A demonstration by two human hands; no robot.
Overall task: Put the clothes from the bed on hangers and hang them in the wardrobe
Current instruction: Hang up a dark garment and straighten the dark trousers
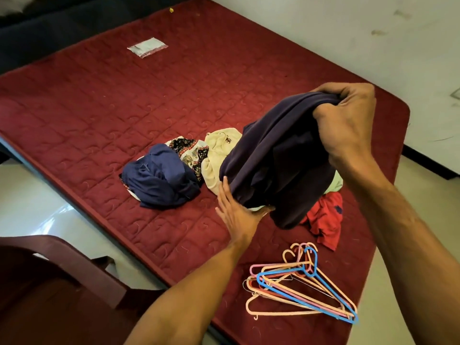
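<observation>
While our right hand (pixel 348 115) holds the dark purple garment (pixel 278 158) bunched in a tight grip above the bed (pixel 99 108), our left hand (pixel 236 212) lays straight fingers, its grip slack, against the cloth's lower edge. On the bed lie a blue garment (pixel 159 178), a patterned cloth (pixel 189 150), a cream garment (pixel 216 155) and a red garment (pixel 326 220), heaped together; the plastic hangers (pixel 298 287) lie piled just beside them.

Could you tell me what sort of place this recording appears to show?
Probably a bedroom in a home: a bare red quilted mattress fills the view, with loose clothes and plastic hangers lying on it.
</observation>
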